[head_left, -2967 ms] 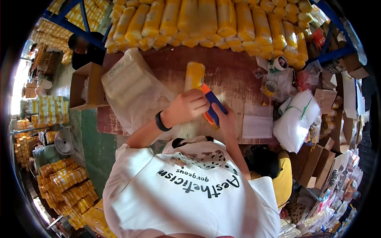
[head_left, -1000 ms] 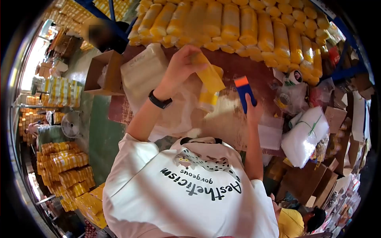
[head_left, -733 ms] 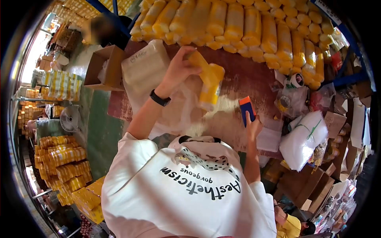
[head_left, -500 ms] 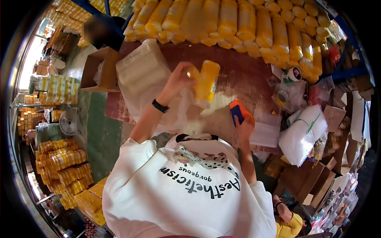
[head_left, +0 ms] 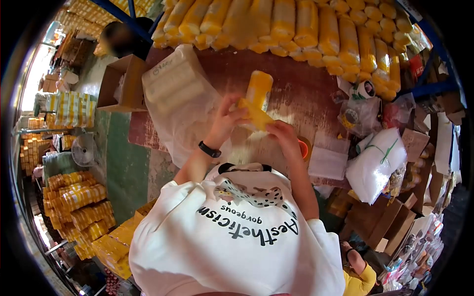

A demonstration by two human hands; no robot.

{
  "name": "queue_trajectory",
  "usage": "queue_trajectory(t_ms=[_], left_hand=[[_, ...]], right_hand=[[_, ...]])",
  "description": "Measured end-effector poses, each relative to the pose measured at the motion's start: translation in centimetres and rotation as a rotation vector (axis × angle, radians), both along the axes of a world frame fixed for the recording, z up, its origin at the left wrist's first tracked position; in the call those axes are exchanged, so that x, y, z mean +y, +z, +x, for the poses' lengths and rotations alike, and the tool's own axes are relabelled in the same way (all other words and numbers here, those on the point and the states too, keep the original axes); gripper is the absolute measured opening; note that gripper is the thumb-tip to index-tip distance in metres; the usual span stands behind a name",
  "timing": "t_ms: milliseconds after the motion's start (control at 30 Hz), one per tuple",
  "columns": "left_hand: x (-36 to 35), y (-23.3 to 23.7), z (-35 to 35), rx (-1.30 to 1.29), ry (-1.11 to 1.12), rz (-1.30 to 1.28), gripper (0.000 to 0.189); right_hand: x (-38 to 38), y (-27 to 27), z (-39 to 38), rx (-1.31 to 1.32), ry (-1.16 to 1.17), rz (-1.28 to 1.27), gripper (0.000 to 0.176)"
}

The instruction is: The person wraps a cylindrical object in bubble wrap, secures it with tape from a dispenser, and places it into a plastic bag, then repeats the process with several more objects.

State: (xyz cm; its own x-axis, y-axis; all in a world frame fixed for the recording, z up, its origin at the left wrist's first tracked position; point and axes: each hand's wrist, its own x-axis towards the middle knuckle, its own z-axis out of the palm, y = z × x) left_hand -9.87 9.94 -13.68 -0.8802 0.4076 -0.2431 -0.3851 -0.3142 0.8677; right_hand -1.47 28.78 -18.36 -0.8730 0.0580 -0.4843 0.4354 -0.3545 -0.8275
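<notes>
A yellow, flat-looking wrapped piece (head_left: 257, 116) stretches between my two hands over the table. My left hand (head_left: 230, 117), with a black band on the wrist, is closed on its left end. At its lower right end, the fingers of my right hand (head_left: 285, 136) are pinched on it. Just beyond lies a yellow wrapped cylindrical pack (head_left: 259, 88), partly covered by the piece. An orange round-rimmed object (head_left: 303, 147) shows beside my right wrist, mostly hidden by it. Left of my hands is a large translucent plastic bag (head_left: 180, 93) with pale rolls inside.
Yellow wrapped rolls (head_left: 284, 29) are stacked along the table's far edge. An open cardboard box (head_left: 121, 84) stands at the left. White sheets (head_left: 328, 160) and a stuffed white bag (head_left: 377, 165) lie right. Another person's yellow sleeve (head_left: 360, 281) shows at lower right.
My right hand has let go of the orange and blue object and moved left to the yellow piece. My left hand has moved slightly down, still holding it.
</notes>
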Motion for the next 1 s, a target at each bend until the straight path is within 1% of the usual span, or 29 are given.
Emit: queue_trajectory(t_ms=[100, 200, 267, 300, 400, 500, 567, 600, 700, 800, 900, 1000], left_hand=[[-0.8, -1.2, 1.5, -0.104, 0.099, 0.111, 0.029], [-2.4, -4.7, 3.5, -0.137, 0.225, -0.115, 0.018], [-3.6, -8.1, 5.5, -0.295, 0.254, -0.031, 0.014], [-3.7, -8.3, 6.6, -0.373, 0.268, 0.015, 0.012], [-2.6, -8.7, 9.3, -0.605, 0.336, 0.002, 0.013], [-1.6, -10.9, 10.7, -0.689, 0.44, 0.05, 0.01], [-0.7, -13.5, 10.9, -0.672, 0.497, 0.048, 0.009], [-0.1, -14.0, 10.9, -0.676, 0.528, 0.061, 0.009], [1.6, -15.8, 10.2, -0.681, 0.602, 0.1, 0.008], [2.4, -16.7, 9.6, -0.731, 0.63, 0.155, 0.01], [2.9, -16.7, 9.0, -0.734, 0.633, 0.153, 0.013], [3.4, -16.8, 8.4, -0.735, 0.635, 0.153, 0.014]], right_hand=[[0.7, -0.2, -1.3, 0.015, 0.089, 0.196, 0.022], [2.1, -0.3, -2.6, 0.087, 0.253, 0.542, 0.024], [2.9, -0.5, -3.5, 0.129, 0.438, 0.621, 0.024], [3.1, -0.6, -4.0, 0.15, 0.532, 0.659, 0.025], [2.9, -1.1, -6.0, 0.143, 0.814, 0.81, 0.021], [2.0, -1.2, -9.2, 0.173, 1.088, 1.015, 0.022], [1.8, -3.9, -11.2, 0.423, 1.098, 1.127, 0.023], [1.7, -5.0, -12.2, 0.55, 1.094, 1.178, 0.024], [1.0, -6.1, -15.2, 0.684, 1.236, 1.236, 0.021], [0.4, -7.6, -16.9, 0.665, 1.313, 1.306, 0.021], [0.7, -8.6, -17.8, 0.717, 1.31, 1.329, 0.021], [0.9, -9.2, -18.2, 0.689, 1.338, 1.416, 0.021]])
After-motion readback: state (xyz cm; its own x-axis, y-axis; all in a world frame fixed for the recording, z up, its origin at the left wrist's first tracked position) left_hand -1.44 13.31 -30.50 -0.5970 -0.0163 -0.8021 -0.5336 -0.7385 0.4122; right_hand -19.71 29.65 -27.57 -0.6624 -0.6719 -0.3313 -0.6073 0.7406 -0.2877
